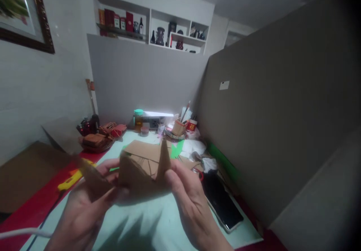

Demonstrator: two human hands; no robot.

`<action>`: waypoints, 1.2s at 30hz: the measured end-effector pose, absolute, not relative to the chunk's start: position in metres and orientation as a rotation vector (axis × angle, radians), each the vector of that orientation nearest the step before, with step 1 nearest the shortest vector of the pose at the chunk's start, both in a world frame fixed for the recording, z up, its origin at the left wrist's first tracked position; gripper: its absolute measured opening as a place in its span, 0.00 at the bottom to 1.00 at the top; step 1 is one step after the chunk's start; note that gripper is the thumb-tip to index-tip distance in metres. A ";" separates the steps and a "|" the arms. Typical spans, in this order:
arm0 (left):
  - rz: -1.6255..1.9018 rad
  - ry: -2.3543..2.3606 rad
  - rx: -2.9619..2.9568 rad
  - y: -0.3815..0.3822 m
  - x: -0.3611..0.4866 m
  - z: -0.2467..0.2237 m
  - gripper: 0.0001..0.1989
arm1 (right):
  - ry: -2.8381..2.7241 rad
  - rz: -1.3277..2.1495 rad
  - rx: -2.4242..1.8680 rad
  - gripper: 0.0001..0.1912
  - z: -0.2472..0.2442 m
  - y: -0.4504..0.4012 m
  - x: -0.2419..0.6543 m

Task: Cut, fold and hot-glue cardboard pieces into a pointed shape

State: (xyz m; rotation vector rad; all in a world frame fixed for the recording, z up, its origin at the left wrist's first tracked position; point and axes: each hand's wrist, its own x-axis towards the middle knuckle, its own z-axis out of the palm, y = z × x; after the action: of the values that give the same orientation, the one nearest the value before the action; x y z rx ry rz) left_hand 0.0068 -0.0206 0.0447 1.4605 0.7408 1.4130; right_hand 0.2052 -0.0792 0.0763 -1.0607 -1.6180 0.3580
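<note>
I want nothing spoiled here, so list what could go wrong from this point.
The folded cardboard might crease or bend: the right hand pinches its upright flap while the left hand grips the other side.
The white cable could snag, as it runs close to the left forearm.
The black phone might get nudged, lying just beside the right forearm.
</note>
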 end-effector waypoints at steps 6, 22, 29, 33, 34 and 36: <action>1.255 0.536 1.092 -0.038 0.000 0.057 0.13 | -1.708 0.199 -0.995 0.17 0.078 -0.094 0.202; 1.122 0.667 0.998 -0.033 0.033 0.070 0.15 | -1.311 0.631 -1.036 0.22 0.054 -0.089 0.186; 1.357 1.072 1.630 -0.010 0.049 0.058 0.43 | -1.248 0.336 -1.107 0.19 0.048 -0.047 0.189; 1.238 1.000 1.461 -0.006 0.057 0.064 0.42 | -1.259 0.355 -1.087 0.18 0.043 -0.031 0.182; 1.251 1.021 1.476 -0.004 0.059 0.064 0.43 | -1.252 0.373 -1.103 0.17 0.041 -0.029 0.179; 1.271 1.083 1.549 0.001 0.061 0.061 0.42 | -1.223 0.420 -1.137 0.18 0.039 -0.025 0.176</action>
State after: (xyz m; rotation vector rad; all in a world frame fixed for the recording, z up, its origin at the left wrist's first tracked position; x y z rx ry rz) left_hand 0.0609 0.0008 0.0606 1.5485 1.0830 1.2707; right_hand 0.1760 -0.0251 0.0392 -1.1373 -1.2228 0.4205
